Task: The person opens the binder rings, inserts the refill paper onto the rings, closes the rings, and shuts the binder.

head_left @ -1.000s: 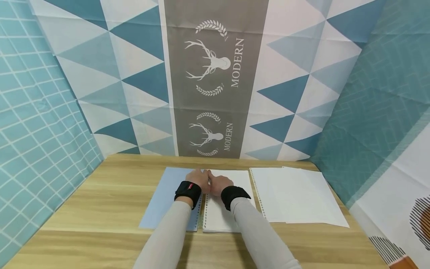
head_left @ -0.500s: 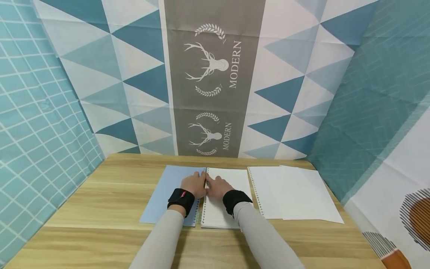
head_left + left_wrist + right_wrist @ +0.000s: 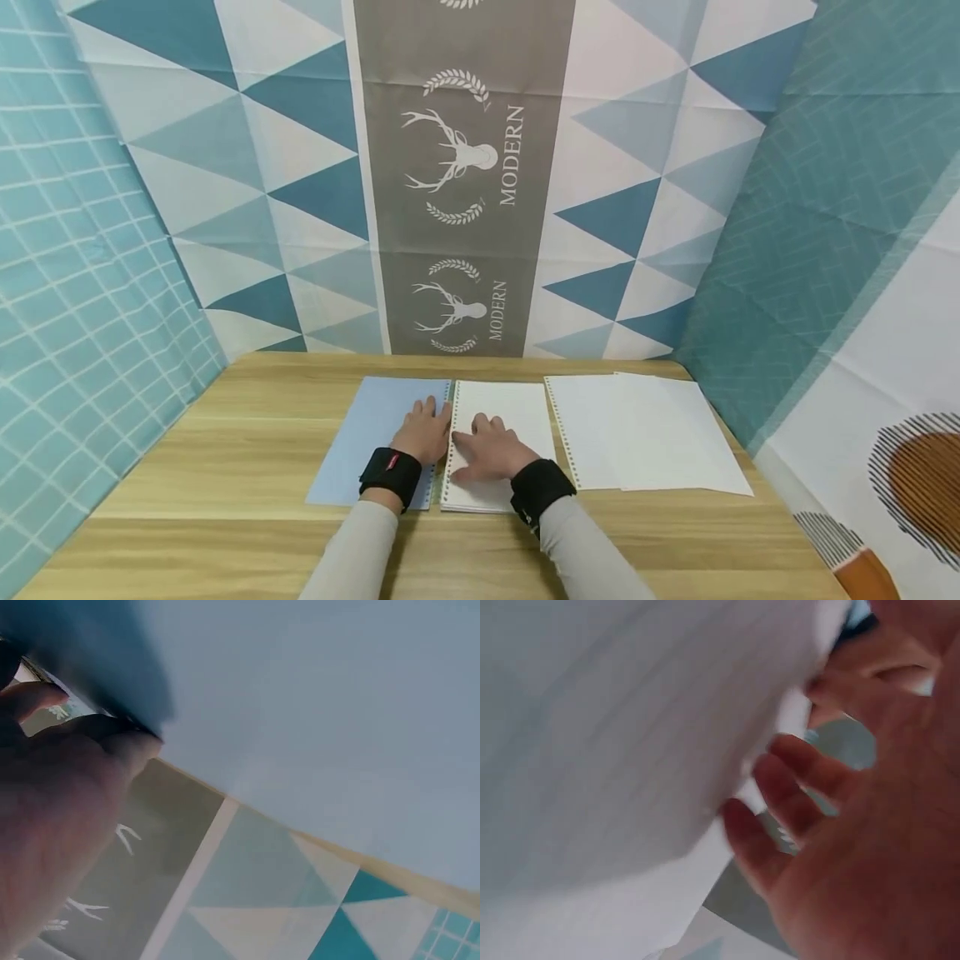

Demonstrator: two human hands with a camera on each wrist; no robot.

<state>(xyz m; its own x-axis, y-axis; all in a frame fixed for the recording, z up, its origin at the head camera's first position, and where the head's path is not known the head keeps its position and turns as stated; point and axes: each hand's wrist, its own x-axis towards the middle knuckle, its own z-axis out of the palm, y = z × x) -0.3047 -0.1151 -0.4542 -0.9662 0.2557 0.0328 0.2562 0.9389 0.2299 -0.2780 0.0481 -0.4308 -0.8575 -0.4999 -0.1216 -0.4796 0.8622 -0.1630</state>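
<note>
A blue punched cover sheet [image 3: 363,425] lies left of a stack of white punched paper [image 3: 517,417], their rows of holes facing each other across a narrow gap. My left hand [image 3: 422,432] rests on the blue sheet near its holed edge, fingers extended forward. In the left wrist view its fingertips meet the blue surface [image 3: 315,712] at the edge. My right hand [image 3: 491,452] lies over the white stack with fingers spread, index finger and thumb toward the holes. Faint ruled lines show on the white page [image 3: 615,750] in the right wrist view, fingertips at its edge.
Further right, several loose white sheets [image 3: 660,433] overlap, with holes down their left edge. Everything lies on a wooden table [image 3: 225,467]. Patterned cloth [image 3: 450,167] hangs behind it and along both sides.
Both hands, earlier together at the far end of the gap, have slid nearer along the holed edges and drawn apart. The right hand's fingers have spread over the white stack.
</note>
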